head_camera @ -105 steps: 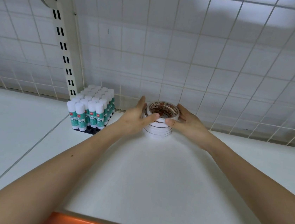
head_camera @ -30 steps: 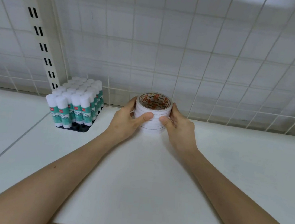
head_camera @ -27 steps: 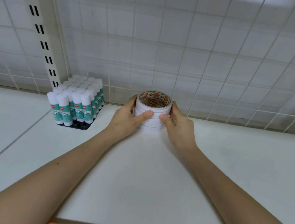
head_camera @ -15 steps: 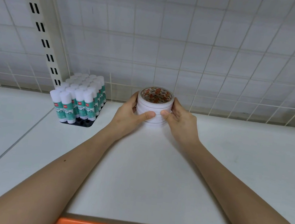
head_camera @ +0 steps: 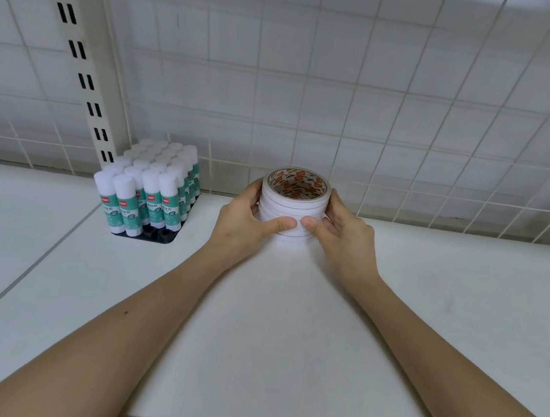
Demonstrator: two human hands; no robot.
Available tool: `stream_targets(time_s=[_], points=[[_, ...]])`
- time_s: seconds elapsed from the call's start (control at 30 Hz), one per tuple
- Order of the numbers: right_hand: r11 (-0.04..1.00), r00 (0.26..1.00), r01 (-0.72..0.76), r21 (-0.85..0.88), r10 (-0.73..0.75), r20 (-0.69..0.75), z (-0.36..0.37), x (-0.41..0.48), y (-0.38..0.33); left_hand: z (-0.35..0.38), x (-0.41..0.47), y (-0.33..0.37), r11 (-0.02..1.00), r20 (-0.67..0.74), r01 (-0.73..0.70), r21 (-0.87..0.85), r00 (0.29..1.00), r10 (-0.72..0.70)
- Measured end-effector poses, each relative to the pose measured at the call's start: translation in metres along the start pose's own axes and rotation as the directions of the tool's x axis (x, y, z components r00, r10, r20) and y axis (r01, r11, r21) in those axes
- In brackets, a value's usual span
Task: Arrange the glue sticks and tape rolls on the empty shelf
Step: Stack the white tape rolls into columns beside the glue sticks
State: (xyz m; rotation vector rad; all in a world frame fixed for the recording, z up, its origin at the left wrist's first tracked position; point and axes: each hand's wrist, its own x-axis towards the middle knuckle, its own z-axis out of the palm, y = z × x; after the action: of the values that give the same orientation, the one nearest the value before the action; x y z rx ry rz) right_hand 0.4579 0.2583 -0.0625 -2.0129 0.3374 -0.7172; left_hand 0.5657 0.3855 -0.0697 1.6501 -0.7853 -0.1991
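Though upright, tape stack [head_camera: 292,207] between hands [head_camera: 243,220] [head_camera: 344,236]

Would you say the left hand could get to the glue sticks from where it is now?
Probably yes, once it lets go: the left hand grips the tape roll stack, and only bare shelf lies between it and the glue sticks to its left.
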Motion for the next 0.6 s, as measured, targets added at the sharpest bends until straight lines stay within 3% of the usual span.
stream_targets(time_s=[0.33,0.6], points=[[0.991,0.999,0.038,-0.126,-0.038,0.002,-0.0018,0.0010,-0.0011,0.0017,-0.0027,0.0015,0.998,0.031,-0.003,0.067,1.000,0.001],[1.000,1.000,-0.012,0.026,0.013,-0.023,-0.0001,-0.0007,-0.0027,0.0056,-0.0072,0.0089,0.991,-0.012,0.003,0.135,1.000,-0.001]])
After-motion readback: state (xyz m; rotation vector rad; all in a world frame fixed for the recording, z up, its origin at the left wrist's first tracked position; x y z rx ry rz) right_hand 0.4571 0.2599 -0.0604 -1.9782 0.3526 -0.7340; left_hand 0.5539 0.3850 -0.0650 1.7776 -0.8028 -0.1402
